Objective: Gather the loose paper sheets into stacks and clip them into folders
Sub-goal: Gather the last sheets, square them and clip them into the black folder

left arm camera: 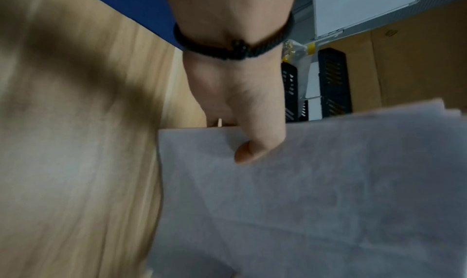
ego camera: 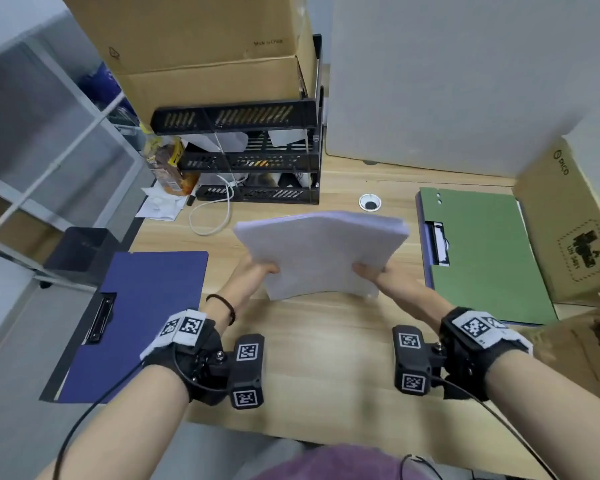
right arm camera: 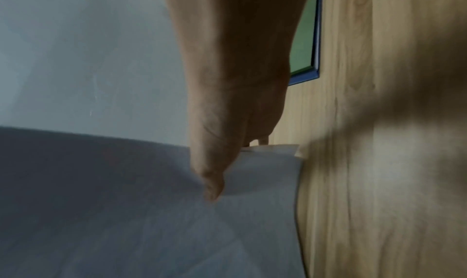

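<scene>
A stack of white paper sheets [ego camera: 321,251] is held up over the middle of the wooden desk [ego camera: 326,358], tilted away from me. My left hand [ego camera: 257,270] grips its left edge, thumb on top [left arm camera: 252,152]. On the stack's right edge my right hand [ego camera: 369,271] pinches the sheets [right arm camera: 151,212], thumb on the near face [right arm camera: 212,182]. A blue clipboard folder [ego camera: 142,317] lies at the left with its black clip [ego camera: 99,318] on the left side. At the right lies a green folder [ego camera: 485,254] with a clip [ego camera: 439,242].
A black tiered tray rack [ego camera: 253,157] stands at the back under cardboard boxes [ego camera: 201,46]. A bottle [ego camera: 165,164], a white cable [ego camera: 215,209] and a desk grommet [ego camera: 370,202] lie behind the stack. Another cardboard box [ego camera: 575,230] stands at the right.
</scene>
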{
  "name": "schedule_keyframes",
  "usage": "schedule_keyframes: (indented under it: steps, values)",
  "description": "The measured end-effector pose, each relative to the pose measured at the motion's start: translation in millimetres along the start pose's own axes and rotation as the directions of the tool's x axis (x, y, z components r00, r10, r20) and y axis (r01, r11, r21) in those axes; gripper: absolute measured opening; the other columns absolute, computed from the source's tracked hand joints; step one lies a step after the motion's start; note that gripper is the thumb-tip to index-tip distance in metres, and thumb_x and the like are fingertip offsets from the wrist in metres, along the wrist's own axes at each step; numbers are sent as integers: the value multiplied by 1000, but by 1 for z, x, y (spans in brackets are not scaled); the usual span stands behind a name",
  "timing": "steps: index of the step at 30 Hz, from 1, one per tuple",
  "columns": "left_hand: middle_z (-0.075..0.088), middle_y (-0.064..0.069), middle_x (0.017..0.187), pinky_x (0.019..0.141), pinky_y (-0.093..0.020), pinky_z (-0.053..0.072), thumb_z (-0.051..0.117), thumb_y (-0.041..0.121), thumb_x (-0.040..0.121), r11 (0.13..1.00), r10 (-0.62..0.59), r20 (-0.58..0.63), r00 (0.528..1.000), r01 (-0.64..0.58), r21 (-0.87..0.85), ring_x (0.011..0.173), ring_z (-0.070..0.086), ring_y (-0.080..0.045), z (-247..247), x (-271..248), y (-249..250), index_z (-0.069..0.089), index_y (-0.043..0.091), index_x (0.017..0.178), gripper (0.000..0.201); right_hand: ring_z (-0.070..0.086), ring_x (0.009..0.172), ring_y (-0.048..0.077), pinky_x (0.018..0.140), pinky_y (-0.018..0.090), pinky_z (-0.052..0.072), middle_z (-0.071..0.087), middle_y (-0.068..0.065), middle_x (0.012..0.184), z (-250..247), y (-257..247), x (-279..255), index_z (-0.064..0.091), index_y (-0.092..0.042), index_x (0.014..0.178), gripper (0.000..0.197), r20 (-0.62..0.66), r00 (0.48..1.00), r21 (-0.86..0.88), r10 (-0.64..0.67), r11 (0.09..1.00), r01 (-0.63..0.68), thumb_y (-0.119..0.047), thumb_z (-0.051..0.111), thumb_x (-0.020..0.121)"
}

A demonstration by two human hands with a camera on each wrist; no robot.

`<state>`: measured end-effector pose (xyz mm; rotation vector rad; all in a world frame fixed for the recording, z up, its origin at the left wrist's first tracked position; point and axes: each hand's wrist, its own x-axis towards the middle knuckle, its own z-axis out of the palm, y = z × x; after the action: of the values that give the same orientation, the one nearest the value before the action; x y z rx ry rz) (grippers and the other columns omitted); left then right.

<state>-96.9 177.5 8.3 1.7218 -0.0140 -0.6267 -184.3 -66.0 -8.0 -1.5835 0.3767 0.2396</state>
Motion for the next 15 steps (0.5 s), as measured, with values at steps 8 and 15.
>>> schedule_keyframes:
  steps: [8, 15]
  values:
    - [52, 7, 129, 99, -18, 38, 77, 13, 77, 918, 357, -112, 927, -326, 228, 120, 48, -5, -26, 27, 74, 41, 22, 132, 66, 69, 71, 8, 63, 17, 54, 72, 0, 91, -27, -37, 4, 67, -6, 107, 24, 115, 993, -227, 28, 974, -1, -24, 53, 99]
    - [70, -2, 97, 82, -33, 53, 71, 24, 82, 695, 272, 264, 926, -378, 612, 89, 65, -14, 6, 31, 100, 67, 16, 97, 17, 69, 64, 4, 58, 16, 52, 72, -4, 87, -33, -38, -15, 68, -18, 97, 10, 157, 985, -311, 72, 950, -21, -25, 60, 94]
